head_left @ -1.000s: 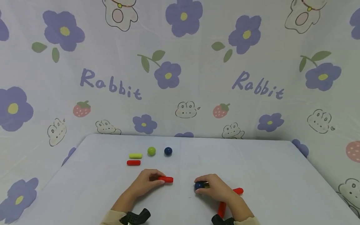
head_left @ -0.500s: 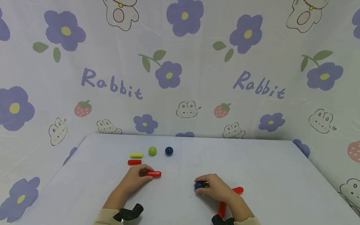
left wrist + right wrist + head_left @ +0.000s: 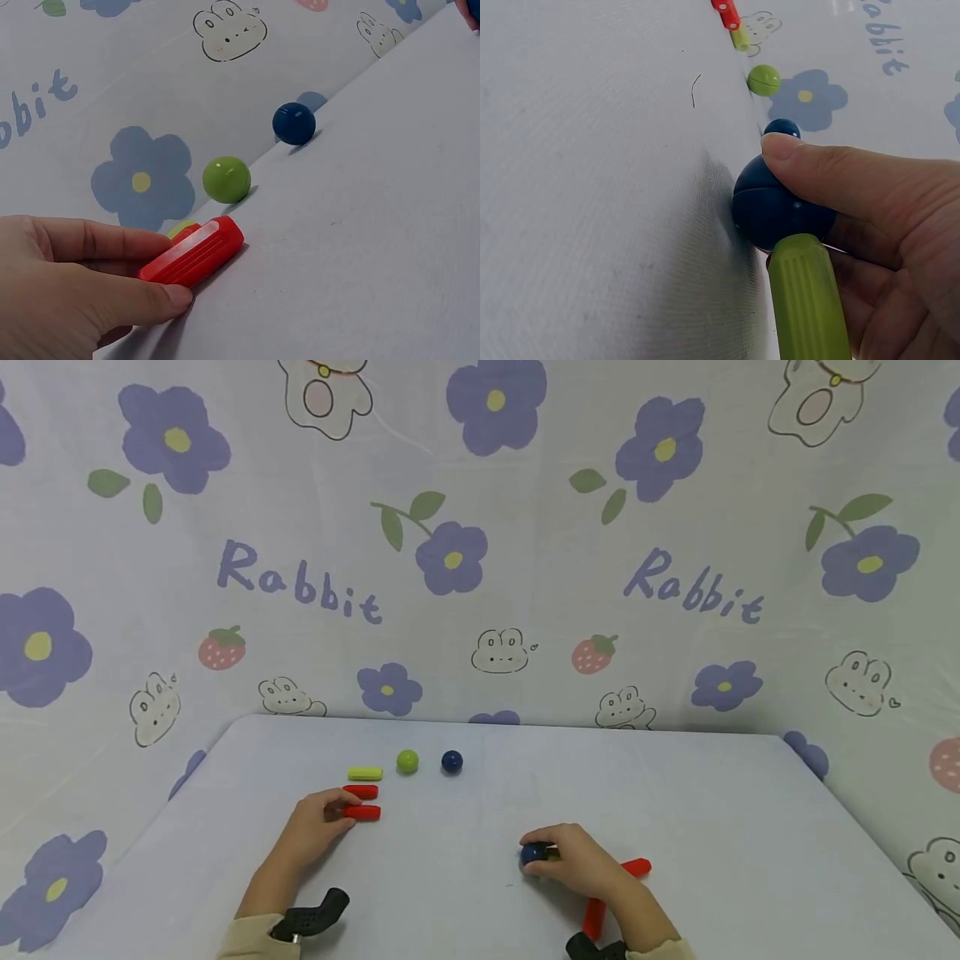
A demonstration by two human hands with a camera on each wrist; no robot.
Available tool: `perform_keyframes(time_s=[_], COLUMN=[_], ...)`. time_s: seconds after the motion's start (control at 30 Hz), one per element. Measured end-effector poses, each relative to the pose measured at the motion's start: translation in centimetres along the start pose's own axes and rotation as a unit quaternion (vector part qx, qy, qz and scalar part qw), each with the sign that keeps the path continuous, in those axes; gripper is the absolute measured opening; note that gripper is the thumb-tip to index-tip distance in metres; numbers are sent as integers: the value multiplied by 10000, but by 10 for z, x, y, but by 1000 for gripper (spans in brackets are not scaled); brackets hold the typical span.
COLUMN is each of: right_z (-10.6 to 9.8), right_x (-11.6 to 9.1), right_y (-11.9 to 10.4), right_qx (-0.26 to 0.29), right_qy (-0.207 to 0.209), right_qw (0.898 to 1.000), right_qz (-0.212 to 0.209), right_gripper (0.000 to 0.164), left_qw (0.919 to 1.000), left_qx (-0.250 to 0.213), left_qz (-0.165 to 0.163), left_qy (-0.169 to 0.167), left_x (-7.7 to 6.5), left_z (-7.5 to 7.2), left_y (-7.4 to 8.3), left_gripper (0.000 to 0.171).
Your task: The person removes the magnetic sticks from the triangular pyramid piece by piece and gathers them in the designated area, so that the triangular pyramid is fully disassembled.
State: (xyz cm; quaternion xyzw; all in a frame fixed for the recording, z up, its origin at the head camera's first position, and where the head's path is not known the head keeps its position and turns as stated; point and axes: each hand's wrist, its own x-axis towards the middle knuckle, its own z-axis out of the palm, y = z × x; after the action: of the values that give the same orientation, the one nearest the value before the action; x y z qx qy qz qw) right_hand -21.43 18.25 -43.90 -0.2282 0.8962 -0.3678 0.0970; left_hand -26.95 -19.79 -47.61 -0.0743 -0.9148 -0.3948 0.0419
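Observation:
My left hand (image 3: pixel 313 823) pinches a short red rod (image 3: pixel 366 812) between thumb and fingers at the left of the table. Just behind that rod lies a second red rod (image 3: pixel 364 792), parallel to it, its left end partly covered by my fingers. In the right wrist view my right hand (image 3: pixel 877 217) grips a dark blue ball (image 3: pixel 776 202), thumb on top. A ribbed yellow-green rod (image 3: pixel 810 300) meets the ball's near side. Two more red rods (image 3: pixel 637 867) (image 3: pixel 594 919) show beside and below my right forearm, which partly hides them.
Behind the red rods lie a yellow-green rod (image 3: pixel 365 773), a green ball (image 3: pixel 407 762) and another dark blue ball (image 3: pixel 452 762). All rest on a white table (image 3: pixel 712 810), with a patterned cloth (image 3: pixel 525 568) hanging behind it.
My left hand has moved left and slightly away from me with its red rod, from the table's middle to beside the other red rod. My right hand has stayed put.

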Motion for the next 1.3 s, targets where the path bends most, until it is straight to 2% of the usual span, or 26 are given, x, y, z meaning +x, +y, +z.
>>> perform_keyframes(time_s=[0.3,0.53,0.93,1.3], right_z=[0,0,0,0], right_x=[0,0,1,1], right_y=[0,0,0,1], right_qx=[-69,-46,-24,-16], right_qy=[24,20,20,-5], right_qw=[10000,10000,9999,9999], right_qz=[-62,-4,98,102], right_gripper=[37,37,36,36], left_qw=[9998,9988,9994,9993], left_qx=[179,312,249,317], left_qz=[60,278,30,67], left_qy=[93,243,246,199], left_x=[-2,-2,-1,-2], left_z=[-6,-5,-2,-4], left_y=[-4,-4,-3,-2], left_gripper=[23,24,26,26])
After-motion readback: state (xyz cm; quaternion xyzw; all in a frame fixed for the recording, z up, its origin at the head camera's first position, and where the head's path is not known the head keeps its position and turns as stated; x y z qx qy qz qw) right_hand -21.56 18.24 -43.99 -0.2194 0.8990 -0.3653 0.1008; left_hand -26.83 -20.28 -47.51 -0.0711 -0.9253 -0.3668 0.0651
